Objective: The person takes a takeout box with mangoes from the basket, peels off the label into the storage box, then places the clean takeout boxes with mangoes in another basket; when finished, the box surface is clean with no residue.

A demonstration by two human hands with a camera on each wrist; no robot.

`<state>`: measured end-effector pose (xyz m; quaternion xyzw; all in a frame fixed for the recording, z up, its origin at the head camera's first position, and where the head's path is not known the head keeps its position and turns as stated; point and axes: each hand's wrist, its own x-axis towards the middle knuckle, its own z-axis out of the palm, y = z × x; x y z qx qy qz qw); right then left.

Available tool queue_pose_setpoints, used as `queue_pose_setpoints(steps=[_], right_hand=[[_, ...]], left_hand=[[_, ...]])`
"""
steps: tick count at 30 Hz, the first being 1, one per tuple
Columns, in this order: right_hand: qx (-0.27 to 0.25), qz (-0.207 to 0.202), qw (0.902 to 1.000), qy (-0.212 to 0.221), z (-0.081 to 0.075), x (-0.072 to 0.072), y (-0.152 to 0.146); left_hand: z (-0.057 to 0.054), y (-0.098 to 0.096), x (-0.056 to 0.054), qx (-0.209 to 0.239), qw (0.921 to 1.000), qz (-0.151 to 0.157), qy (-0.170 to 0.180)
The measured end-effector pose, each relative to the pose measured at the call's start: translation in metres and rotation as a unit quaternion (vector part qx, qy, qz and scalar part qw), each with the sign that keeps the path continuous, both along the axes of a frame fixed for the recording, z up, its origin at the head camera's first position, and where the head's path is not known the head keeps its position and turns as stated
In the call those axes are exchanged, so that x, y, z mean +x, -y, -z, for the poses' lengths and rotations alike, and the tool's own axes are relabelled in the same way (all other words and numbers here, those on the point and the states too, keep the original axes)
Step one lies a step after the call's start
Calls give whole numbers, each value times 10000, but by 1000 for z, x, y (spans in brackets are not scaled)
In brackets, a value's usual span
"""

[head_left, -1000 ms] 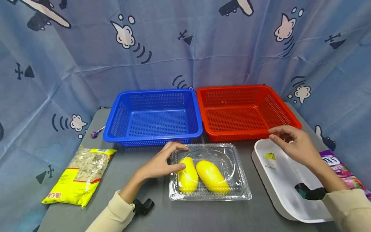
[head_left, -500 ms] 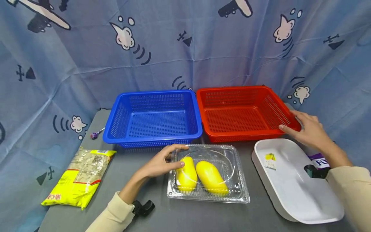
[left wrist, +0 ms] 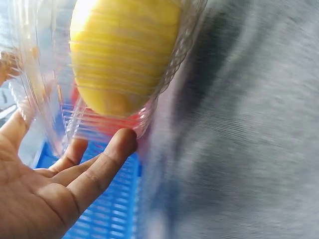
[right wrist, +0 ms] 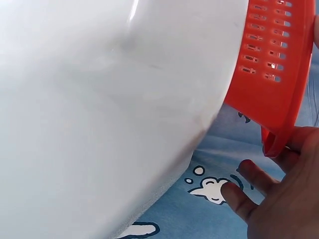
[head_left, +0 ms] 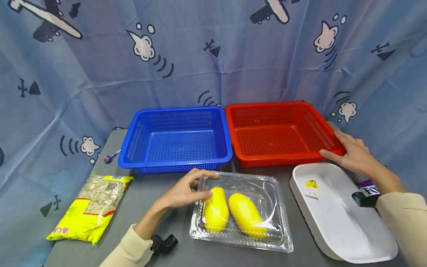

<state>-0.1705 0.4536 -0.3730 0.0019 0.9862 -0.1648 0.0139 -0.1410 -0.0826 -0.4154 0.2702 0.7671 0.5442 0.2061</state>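
Note:
My left hand (head_left: pixel 185 191) grips the left side of a clear plastic clamshell box (head_left: pixel 280 207). Thumb and fingers reach around its edge in the left wrist view, where one yellow mango (left wrist: pixel 124 55) shows through the ribbed wall. Two mangoes lie in the box, one on the left (head_left: pixel 216 211) and one on the right (head_left: pixel 247 215). At the front right corner of the red basket (head_left: pixel 270 161), my right hand (head_left: pixel 358 157) holds the rim, thumb on the near side. From the right wrist, some fingers (right wrist: pixel 254 174) are spread below that rim.
A blue basket (head_left: pixel 180 165) stands left of the red one. The white tray (head_left: pixel 347 207) lies under the right forearm, with a small lemon-pictured packet (head_left: pixel 311 188) in it. A purple bag (head_left: pixel 368 188) is partly hidden. At left are a yellow bag (head_left: pixel 90 207) and a lollipop (head_left: pixel 110 157).
My right hand has gone from above the white tray to the red basket's corner and taken hold there. The clamshell box has turned slightly, its near edge coming closer, with my left hand still on it.

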Motion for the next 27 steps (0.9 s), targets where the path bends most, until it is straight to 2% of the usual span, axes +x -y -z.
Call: queue_pose_setpoints(steps=[7,9,12,15,18,23,27], right_hand=[[28,9,10000,78,2,2,-3],[-4,-1,9999,121,1,2,-3],[-101,-60,9997,215,-1,1,-3],[-238,-149,9993,238,-3,0,-4],[-491,-273,9981,261,-3,1,-5],[-587,-370,9971,323,-2,2,-7],[-395,-316,9982,316,-1,2,-9]], left_hand=[[-34,-5,1,350,9981,496,63],[-45,-8,-3,503,9965,646,163],[-64,-15,-12,634,9954,677,228],[-83,-23,-24,761,9954,561,143],[-98,-34,-40,859,9957,338,-28],[-108,-53,-69,743,9963,-272,-342],[-110,-69,-92,594,9943,-715,-525]])
